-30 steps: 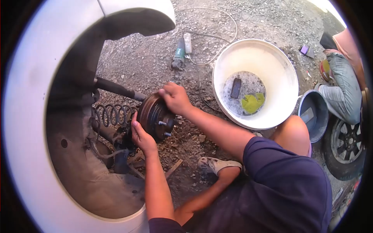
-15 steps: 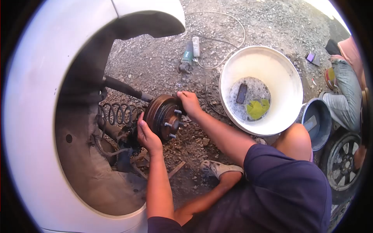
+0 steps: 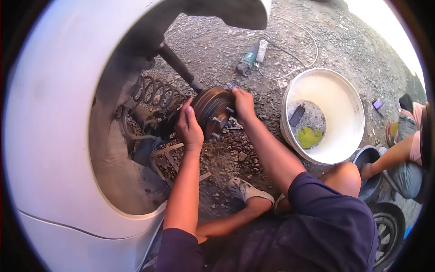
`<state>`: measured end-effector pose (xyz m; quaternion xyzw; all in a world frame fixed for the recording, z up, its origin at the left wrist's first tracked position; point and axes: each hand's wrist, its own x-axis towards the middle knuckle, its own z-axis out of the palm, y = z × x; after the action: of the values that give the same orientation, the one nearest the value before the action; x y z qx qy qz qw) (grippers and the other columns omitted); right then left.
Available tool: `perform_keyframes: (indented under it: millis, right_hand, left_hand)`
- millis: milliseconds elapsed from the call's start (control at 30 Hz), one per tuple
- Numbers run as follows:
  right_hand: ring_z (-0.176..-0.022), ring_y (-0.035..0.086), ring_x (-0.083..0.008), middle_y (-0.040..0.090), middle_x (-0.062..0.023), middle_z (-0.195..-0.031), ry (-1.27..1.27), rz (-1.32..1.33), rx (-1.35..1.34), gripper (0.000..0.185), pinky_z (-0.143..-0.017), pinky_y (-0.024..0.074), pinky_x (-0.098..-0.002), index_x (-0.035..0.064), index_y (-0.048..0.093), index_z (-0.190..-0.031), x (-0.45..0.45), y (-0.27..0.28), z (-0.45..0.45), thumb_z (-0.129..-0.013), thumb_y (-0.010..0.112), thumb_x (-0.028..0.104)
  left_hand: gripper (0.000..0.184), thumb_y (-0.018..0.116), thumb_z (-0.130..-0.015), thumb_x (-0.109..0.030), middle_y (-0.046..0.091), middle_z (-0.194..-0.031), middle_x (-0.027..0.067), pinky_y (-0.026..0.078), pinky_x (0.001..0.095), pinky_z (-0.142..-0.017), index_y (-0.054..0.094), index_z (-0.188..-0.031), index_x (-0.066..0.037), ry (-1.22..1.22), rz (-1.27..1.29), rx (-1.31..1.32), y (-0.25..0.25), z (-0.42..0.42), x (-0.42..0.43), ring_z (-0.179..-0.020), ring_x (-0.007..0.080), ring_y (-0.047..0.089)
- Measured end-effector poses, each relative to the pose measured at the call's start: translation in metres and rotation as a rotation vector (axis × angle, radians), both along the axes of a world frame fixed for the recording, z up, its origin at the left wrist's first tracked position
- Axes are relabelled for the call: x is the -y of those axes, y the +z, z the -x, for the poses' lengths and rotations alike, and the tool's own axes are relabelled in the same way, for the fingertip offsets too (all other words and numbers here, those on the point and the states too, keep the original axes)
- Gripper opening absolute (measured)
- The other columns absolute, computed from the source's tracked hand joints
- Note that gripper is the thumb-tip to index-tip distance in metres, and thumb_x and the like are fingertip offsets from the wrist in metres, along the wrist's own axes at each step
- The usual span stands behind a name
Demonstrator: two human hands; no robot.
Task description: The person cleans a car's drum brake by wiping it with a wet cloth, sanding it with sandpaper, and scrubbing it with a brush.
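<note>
A rusty brake drum (image 3: 209, 108) with several wheel studs sticking out sits at the end of the axle inside the wheel arch. My left hand (image 3: 189, 129) grips its near left edge, fingers reaching behind the rim. On the opposite side, my right hand (image 3: 244, 105) holds the upper right edge with the fingers curled. Behind the drum are a coil spring (image 3: 156, 90) and a shock absorber (image 3: 176, 63). The back of the drum and the fingertips behind it are hidden.
A white bucket (image 3: 355, 118) holds sudsy water, a dark brush-like block and a yellow-green cloth. A green angle grinder (image 3: 247, 61) and its cord lie on gravel. At right, another person's arm (image 3: 394, 154) reaches into a dark basin (image 3: 362, 158) near a wheel (image 3: 385, 231).
The head view has shifted, so the drum and bucket appear further right. Both hands stay on the drum. The other person's arm now reaches into the dark basin.
</note>
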<state>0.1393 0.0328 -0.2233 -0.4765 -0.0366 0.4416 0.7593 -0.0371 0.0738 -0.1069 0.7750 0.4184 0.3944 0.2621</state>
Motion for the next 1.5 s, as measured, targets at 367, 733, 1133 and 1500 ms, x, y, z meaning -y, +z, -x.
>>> perform_keyframes:
  millis: [367,733,1133,1500]
  right_hand:
    - [-0.128,0.062,-0.0331,0.07,-0.0073,-0.114,0.358,-0.493,2.131,0.028,-0.128,0.0431,-0.051,0.0071,0.079,-0.096,0.044,0.095,0.118,-0.075,0.071,0.023]
    - [-0.11,0.065,-0.0367,0.066,-0.0083,-0.109,0.064,-0.528,2.056,0.018,-0.097,0.0596,-0.0462,0.0127,0.081,-0.105,0.034,0.143,0.057,-0.087,0.083,0.014]
    - [-0.091,0.07,-0.022,0.073,-0.0069,-0.102,0.124,-0.034,0.118,0.033,-0.085,0.0591,-0.0399,0.0027,0.07,-0.129,0.013,-0.022,0.007,-0.118,0.055,0.03]
    - [-0.118,0.073,-0.03,0.076,-0.0109,-0.129,0.048,-0.16,-0.697,0.032,-0.112,0.0579,-0.0549,0.0066,0.069,-0.132,0.027,-0.081,0.115,-0.117,0.047,0.023]
  left_hand:
    - [0.064,0.037,-0.121,-0.044,0.053,-0.164,0.023,0.035,0.0441,-0.13,0.05,-0.163,0.002,0.014,0.639,0.738,-0.013,0.084,0.051,-0.153,0.0314,0.052]
    - [0.044,0.055,-0.118,-0.028,0.073,-0.144,0.0143,0.05,0.0375,-0.116,0.066,-0.15,-0.001,0.204,0.803,0.277,-0.102,0.275,0.247,-0.138,0.0243,0.067]
    - [0.036,0.063,-0.115,-0.023,0.078,-0.131,0.0101,0.054,0.0295,-0.106,0.073,-0.142,-0.001,0.207,0.782,0.375,-0.076,0.277,0.236,-0.121,0.0156,0.071]
    - [0.035,0.064,-0.115,-0.024,0.079,-0.127,0.0075,0.055,0.0264,-0.097,0.074,-0.14,-0.002,0.133,0.708,0.226,-0.054,0.247,0.236,-0.111,0.0103,0.07]
